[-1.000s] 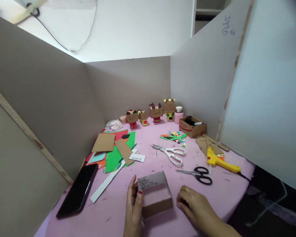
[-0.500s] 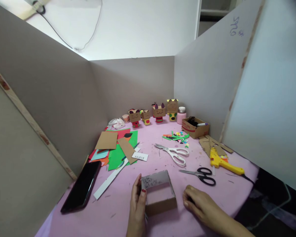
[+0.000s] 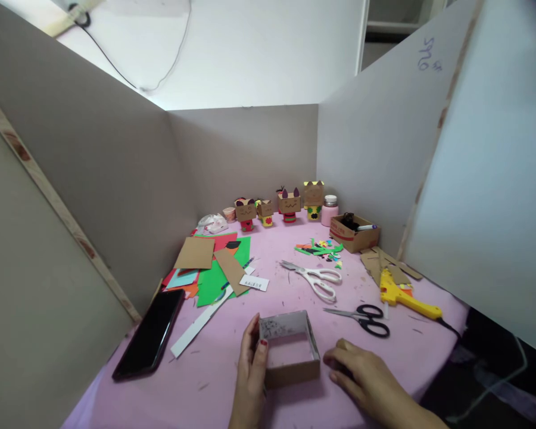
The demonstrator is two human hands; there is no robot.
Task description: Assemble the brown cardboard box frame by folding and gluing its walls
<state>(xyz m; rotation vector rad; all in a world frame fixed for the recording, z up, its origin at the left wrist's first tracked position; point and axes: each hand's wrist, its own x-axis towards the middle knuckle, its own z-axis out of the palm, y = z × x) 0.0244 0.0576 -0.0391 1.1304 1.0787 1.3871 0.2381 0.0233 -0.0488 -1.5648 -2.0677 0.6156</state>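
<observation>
Grey panels (image 3: pixel 250 149) wall in pink desk (image 3: pixel 183 402); I see cardboard frame (image 3: pixel 293 374) btwn its L/R edges, L hand (image 3: pixel 252 370) gripping left wall; R hand (image 3: pixel 366 370) just beside it, thumb & fingers parted; phone (image 3: pixel 149 333) nr L edge, glue gun (image 3: pixel 406 297) nr R.

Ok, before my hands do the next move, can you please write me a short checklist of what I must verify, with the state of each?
1. Left hand has hold of the cardboard frame: ok, it grips the left side.
2. Right hand is free of any small item: cannot tell, it is curled and its inside is hidden.
3. Black-handled scissors are apart from both hands: ok, they lie beyond the right hand.
4. Yellow glue gun is cool: cannot tell, heat does not show.
5. Coloured paper scraps are gathered in a container: not ok, they lie loose on the table.
</observation>
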